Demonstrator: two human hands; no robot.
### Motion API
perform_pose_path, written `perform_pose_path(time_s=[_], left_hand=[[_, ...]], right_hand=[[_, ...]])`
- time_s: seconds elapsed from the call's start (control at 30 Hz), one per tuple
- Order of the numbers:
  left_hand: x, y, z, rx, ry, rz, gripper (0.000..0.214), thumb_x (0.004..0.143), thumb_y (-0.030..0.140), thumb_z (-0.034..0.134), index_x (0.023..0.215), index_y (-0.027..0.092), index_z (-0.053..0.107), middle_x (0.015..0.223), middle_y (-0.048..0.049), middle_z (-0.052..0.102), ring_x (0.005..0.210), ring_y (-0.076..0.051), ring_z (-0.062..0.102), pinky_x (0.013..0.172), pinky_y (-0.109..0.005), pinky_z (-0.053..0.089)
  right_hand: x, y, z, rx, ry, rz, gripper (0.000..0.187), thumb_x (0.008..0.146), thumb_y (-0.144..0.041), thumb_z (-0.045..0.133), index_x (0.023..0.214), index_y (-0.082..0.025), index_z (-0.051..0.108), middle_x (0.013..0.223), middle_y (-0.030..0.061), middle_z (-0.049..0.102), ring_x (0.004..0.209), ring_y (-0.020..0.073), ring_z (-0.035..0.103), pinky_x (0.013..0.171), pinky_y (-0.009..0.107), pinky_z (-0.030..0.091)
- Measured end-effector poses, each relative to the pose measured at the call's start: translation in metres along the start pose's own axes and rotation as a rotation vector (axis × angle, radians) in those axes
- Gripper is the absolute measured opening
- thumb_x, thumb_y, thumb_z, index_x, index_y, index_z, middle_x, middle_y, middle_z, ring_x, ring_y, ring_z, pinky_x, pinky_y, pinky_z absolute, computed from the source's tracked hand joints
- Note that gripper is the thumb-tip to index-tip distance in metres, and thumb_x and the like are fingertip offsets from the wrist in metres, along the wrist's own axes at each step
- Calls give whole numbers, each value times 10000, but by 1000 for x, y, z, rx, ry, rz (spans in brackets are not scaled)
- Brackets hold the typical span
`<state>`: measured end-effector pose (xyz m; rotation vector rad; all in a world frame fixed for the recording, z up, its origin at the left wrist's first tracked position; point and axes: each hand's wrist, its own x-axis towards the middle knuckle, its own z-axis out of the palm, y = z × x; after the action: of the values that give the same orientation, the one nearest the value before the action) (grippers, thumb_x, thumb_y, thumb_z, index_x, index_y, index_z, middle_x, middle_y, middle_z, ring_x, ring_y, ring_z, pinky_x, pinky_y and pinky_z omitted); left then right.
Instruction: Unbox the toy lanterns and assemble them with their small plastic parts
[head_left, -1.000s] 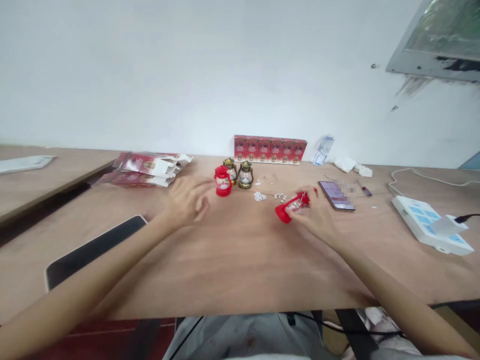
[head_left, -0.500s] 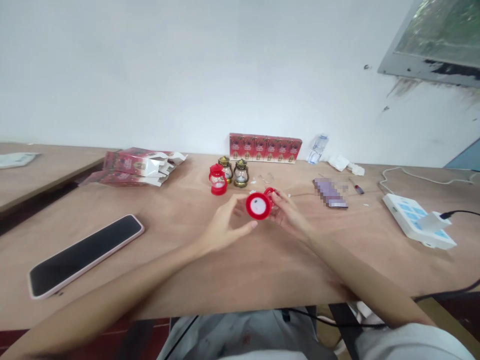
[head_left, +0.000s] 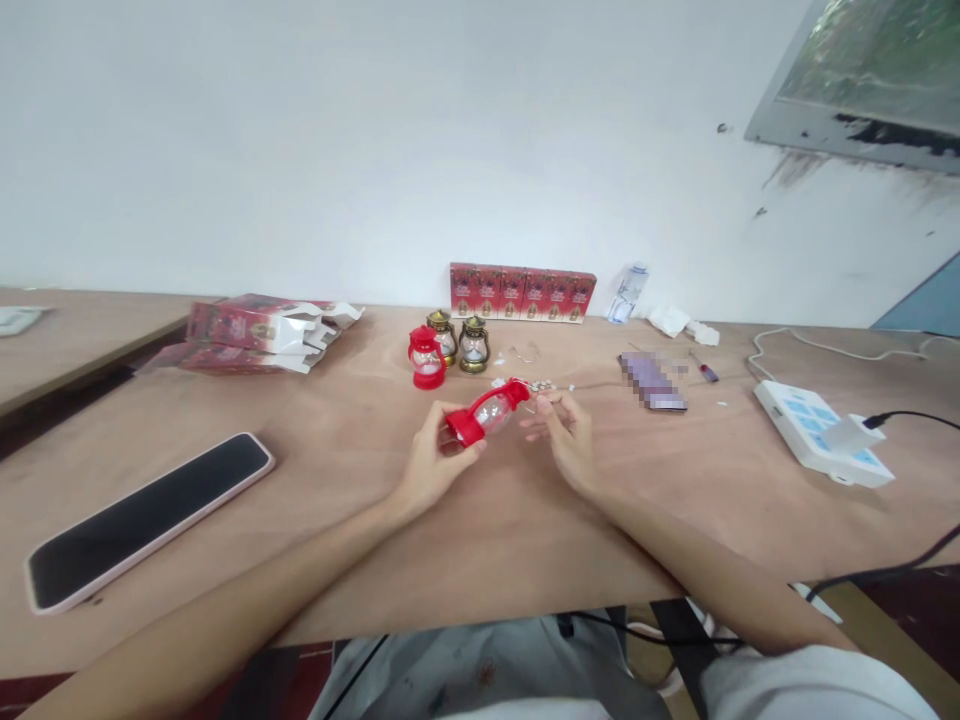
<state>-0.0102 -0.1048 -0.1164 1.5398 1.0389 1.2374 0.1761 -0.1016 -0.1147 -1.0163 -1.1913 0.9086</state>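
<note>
A small red lantern (head_left: pixel 493 408) with a clear globe lies tilted between my hands above the table, its top pointing right. My left hand (head_left: pixel 429 465) is closed around its red base, thumb in front. At the lantern's top, my right hand (head_left: pixel 570 440) pinches what looks like a thin wire loop; its fingertips partly hide it. Beyond my hands a second red lantern (head_left: pixel 428 372) stands upright. Close to it are two bronze-coloured lanterns (head_left: pixel 474 347). Several small pale pieces (head_left: pixel 541 385) lie on the table just behind the held lantern.
Red printed boxes (head_left: pixel 523 293) stand in a row by the wall. Flattened red cartons (head_left: pixel 255 335) lie at left, a phone (head_left: pixel 150 520) nearer. To the right are a purple item (head_left: pixel 652 382), a screwdriver (head_left: pixel 706 371), crumpled tissue (head_left: pixel 669 320) and a white power strip (head_left: pixel 795 415).
The red lantern has turned from showing its round underside to lying sideways. My left hand has taken hold of its base; my right hand has shifted to its top end.
</note>
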Motion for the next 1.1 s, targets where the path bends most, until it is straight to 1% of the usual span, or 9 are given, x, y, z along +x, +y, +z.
perform_pose_path(time_s=[0.1, 0.27, 0.37, 0.47, 0.57, 0.73, 0.83, 0.97, 1.1], left_hand=[[3, -4, -1, -33, 14, -6, 417, 672, 338, 706, 969, 204, 447, 864, 6, 583, 725, -141, 605, 676, -283, 509], [7, 0, -4, -80, 70, 13, 308, 732, 354, 645, 905, 194, 445, 721, 42, 570, 543, -95, 563, 572, -243, 484], [6, 3, -8, -143, -35, 2, 301, 734, 384, 628, 864, 197, 432, 649, 57, 551, 463, -86, 530, 489, -228, 451], [3, 1, -9, -223, -246, -31, 317, 734, 422, 619, 869, 200, 436, 621, 45, 567, 434, -93, 516, 443, -226, 426], [2, -4, -7, -268, -300, -72, 318, 737, 429, 621, 874, 197, 452, 624, 31, 580, 458, -100, 527, 461, -232, 435], [12, -9, -5, -294, 18, -181, 324, 687, 408, 657, 814, 193, 451, 637, 52, 528, 459, -82, 496, 424, -206, 403], [19, -7, -9, -229, 202, -76, 370, 632, 377, 700, 839, 195, 453, 718, 45, 535, 510, -76, 497, 465, -209, 420], [22, 4, -16, -109, 342, 146, 408, 585, 339, 747, 860, 196, 483, 831, 15, 561, 747, -122, 559, 696, -247, 476], [20, 10, -20, 59, 428, 310, 375, 609, 354, 753, 861, 201, 520, 874, -1, 548, 867, -169, 558, 800, -295, 462]], right_hand=[[-3, 0, -4, -80, -40, -77, 281, 821, -470, 536, 738, -201, 551, 666, -17, 549, 538, 90, 534, 485, 214, 460], [-7, -1, -7, -200, -97, -206, 287, 856, -466, 493, 756, -208, 569, 540, -57, 436, 465, 68, 392, 459, 209, 323], [6, -2, -12, 43, -76, 6, 356, 798, -567, 516, 738, -217, 508, 485, -96, 263, 396, 57, 239, 388, 194, 224], [22, -1, -19, 245, -305, 316, 398, 687, -571, 636, 692, -213, 461, 501, -106, 208, 406, 47, 142, 361, 173, 140], [26, 1, -22, 338, -452, 433, 402, 632, -516, 691, 665, -213, 429, 500, -105, 222, 429, 49, 101, 357, 168, 103], [12, 2, -15, 335, -482, 316, 378, 685, -497, 663, 640, -211, 420, 488, -107, 158, 425, 52, 100, 376, 174, 131], [19, 3, -16, 243, -383, 202, 364, 721, -539, 621, 659, -206, 486, 473, -92, 258, 415, 58, 200, 399, 188, 215], [71, 8, -33, -132, -73, -135, 350, 758, -542, 560, 702, -197, 574, 638, -11, 545, 570, 101, 475, 571, 234, 400], [134, 22, -45, -634, -5, -251, 324, 842, -438, 469, 781, -167, 636, 775, 37, 622, 722, 145, 546, 724, 281, 424]])
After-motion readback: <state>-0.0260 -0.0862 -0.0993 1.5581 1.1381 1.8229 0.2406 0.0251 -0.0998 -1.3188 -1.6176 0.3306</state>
